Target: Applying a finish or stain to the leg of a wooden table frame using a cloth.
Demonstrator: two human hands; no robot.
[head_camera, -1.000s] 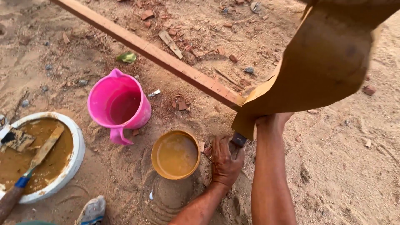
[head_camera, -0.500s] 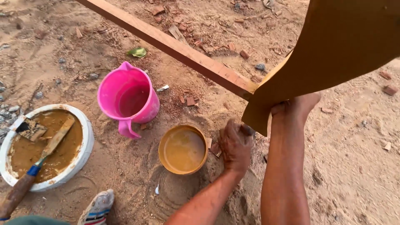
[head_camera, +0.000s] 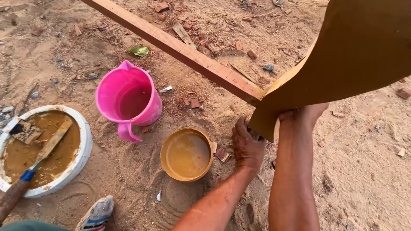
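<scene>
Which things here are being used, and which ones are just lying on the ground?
In use:
left hand and right hand, both at the lower corner of the brown board
wooden beam that meets the board

Lying about:
pink jug
small bowl of brown liquid
white basin with a brush in it
green leaf
brick bits

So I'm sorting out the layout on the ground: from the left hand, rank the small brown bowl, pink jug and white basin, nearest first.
From the left hand:
1. Small brown bowl, just to its left.
2. Pink jug, farther left and up.
3. White basin, at the far left edge.
</scene>
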